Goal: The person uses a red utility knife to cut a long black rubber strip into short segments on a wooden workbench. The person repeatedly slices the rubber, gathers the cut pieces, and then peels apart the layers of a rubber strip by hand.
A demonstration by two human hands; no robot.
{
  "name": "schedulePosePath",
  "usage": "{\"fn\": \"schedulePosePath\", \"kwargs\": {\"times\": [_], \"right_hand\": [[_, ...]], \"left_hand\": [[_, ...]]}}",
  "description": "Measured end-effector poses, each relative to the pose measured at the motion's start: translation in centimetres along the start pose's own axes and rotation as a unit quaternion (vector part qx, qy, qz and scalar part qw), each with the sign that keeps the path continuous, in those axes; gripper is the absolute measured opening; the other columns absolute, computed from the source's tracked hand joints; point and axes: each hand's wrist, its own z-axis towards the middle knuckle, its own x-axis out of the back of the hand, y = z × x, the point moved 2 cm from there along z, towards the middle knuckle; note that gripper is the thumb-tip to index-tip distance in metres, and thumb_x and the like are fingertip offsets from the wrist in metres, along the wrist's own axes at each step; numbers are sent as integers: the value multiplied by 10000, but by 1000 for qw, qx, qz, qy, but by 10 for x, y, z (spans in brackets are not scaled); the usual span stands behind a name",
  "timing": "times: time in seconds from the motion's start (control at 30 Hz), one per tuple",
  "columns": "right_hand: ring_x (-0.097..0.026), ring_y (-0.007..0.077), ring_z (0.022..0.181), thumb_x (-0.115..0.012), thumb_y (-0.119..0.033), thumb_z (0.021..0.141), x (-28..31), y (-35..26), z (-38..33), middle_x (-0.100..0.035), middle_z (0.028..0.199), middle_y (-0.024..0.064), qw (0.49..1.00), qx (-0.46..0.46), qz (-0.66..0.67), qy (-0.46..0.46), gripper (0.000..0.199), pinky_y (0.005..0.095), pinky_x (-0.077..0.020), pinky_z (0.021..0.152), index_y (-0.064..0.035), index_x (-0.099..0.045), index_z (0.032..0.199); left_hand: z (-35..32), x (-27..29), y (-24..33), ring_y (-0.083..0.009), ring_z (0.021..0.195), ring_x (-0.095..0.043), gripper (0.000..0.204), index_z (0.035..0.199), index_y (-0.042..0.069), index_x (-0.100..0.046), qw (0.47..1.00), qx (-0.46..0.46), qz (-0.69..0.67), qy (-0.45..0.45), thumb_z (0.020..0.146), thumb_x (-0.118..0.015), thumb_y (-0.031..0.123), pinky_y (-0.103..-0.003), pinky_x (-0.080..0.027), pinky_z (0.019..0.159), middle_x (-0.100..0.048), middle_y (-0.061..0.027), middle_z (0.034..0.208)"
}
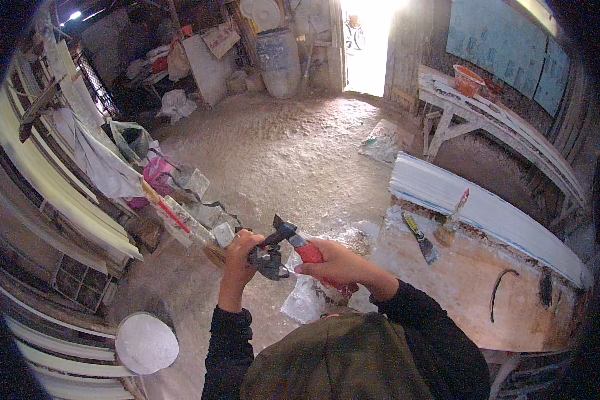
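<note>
In front of my body, my left hand (240, 259) is closed on a crumpled black strip (269, 263) that looks like rubber or plastic. My right hand (340, 264) grips a red-handled tool (308, 253) with a grey front part; its exact kind is hard to make out. A piece of the black strip lies across the tool's front end, between the two hands. To the right, a wooden work table (447, 313) bears a scraper (420, 239), a paintbrush (452, 220) and a curved black strip (499, 293).
Long white panels (487, 217) lie along the table's far edge. A white round-topped container (147, 343) stands at lower left, near racked white mouldings (53, 167). Farther off are a blue barrel (277, 63), a bench (487, 110) with an orange bucket (468, 80), and a bright doorway (368, 47).
</note>
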Motion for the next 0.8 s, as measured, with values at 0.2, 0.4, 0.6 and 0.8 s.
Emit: {"fn": "schedulePosePath", "kwargs": {"times": [0.2,0.4,0.6,0.8], "right_hand": [[-448,62,389,-624,-198,776,3,-9,-6,-442,510,-16,1000,-10,6,-3,247,212,-343,332,-54,-444,863],[-447,60,383,-609,-195,790,4,-4,-8,-447,527,-19,998,-24,33,-39,246,205,-347,327,-57,-433,893],[-451,60,384,-602,-192,796,6,0,-10,-445,529,-19,996,-36,64,-49,257,206,-356,327,-55,-429,928],[-451,65,392,-615,-207,784,6,-3,-13,-454,533,-12,999,-29,-15,35,267,215,-353,334,-40,-460,923]], "left_hand": [[-2,2,1,-253,601,-476,213,816,56,-548,999,-26,-6,17,626,-645,48,-336,-371,537,-476,-73,624],[-5,4,2,-219,596,-475,286,842,81,-571,999,-38,13,23,570,-643,27,-323,-372,531,-470,-42,615],[-7,5,4,-217,604,-481,301,853,99,-570,993,-79,85,14,568,-643,37,-325,-378,533,-473,-28,623],[-7,5,26,-232,642,-508,229,795,82,-521,990,-99,88,-57,621,-658,140,-336,-398,532,-492,-47,650]]}}
